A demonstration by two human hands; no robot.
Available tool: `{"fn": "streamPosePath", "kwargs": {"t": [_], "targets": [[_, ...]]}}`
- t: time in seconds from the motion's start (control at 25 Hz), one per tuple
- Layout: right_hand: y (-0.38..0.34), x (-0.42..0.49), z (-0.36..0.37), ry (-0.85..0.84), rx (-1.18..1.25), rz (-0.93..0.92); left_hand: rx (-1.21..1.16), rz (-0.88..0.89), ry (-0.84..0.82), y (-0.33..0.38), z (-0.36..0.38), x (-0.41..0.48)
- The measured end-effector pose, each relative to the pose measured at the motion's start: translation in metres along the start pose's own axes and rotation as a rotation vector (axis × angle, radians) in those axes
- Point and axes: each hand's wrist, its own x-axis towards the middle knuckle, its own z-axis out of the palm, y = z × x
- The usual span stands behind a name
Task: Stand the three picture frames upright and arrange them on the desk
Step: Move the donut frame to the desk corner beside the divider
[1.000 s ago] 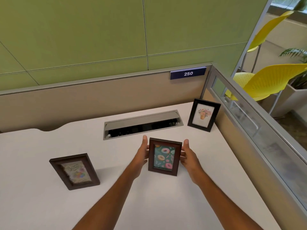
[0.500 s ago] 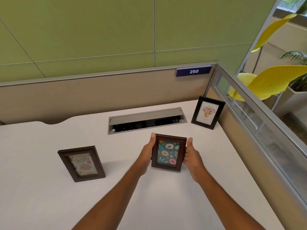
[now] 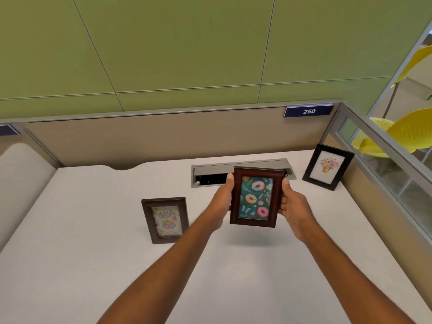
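A reddish-brown frame with a doughnut picture point(image 3: 255, 198) hangs in the air above the white desk point(image 3: 93, 253), its shadow on the surface below. My left hand point(image 3: 221, 202) grips its left edge and my right hand point(image 3: 292, 204) grips its right edge. A dark brown frame with a pastel card point(image 3: 165, 219) stands upright on the desk to the left. A black frame with a flower picture point(image 3: 327, 169) stands upright at the back right corner.
A grey cable tray point(image 3: 240, 168) with an open lid is set into the desk behind the held frame. Beige partitions close off the back and right; a blue "250" label point(image 3: 308, 111) is on the back one. Yellow chairs point(image 3: 406, 129) are beyond the glass.
Both hands have lifted the doughnut frame off the desk and moved it back toward the cable tray. The view has shifted left. The other two frames have not moved.
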Motion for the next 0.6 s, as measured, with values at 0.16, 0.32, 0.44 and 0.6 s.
{"fn": "streamPosePath", "kwargs": {"t": [0.16,0.32,0.44,0.6], "targets": [[-0.027,-0.004,0.043,0.002,0.048,-0.082,-0.037,0.089,-0.022,0.034,-0.037,-0.025],[-0.053,-0.005,0.089,-0.057,0.057,-0.13,-0.05,0.164,0.025,0.061,-0.082,-0.042],[-0.067,0.001,0.126,-0.147,0.041,-0.139,-0.067,0.198,0.114,0.069,-0.115,-0.047],[-0.076,0.01,0.18,-0.281,0.001,-0.136,-0.119,0.198,0.263,0.07,-0.163,-0.057]]}}
